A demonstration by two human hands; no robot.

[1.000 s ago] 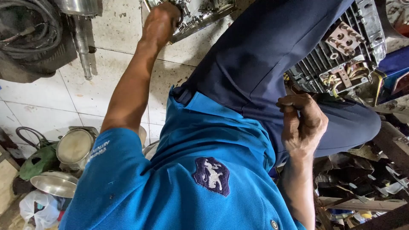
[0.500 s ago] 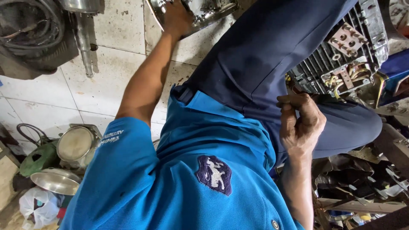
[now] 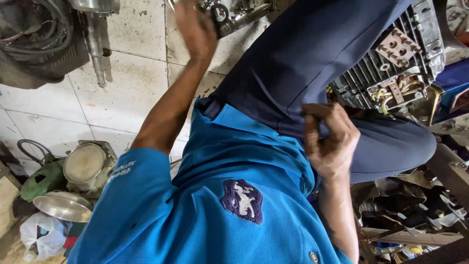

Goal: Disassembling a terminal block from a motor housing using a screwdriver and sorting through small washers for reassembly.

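Two hands near the finned motor (image 3: 386,73): right hand (image 3: 330,142) curled beside it; left hand (image 3: 195,24) farther off, touching a metal part (image 3: 239,12), grip unclear.

We count two bare hands: one left hand (image 3: 196,27) at the top of the frame, one right hand (image 3: 328,142) at centre right. We see one grey finned metal motor housing (image 3: 391,63) upper right, one round shiny metal bowl (image 3: 62,206) lower left, one white crumpled plastic bag (image 3: 41,234) beneath it, and one steel shaft (image 3: 95,46) upper left.
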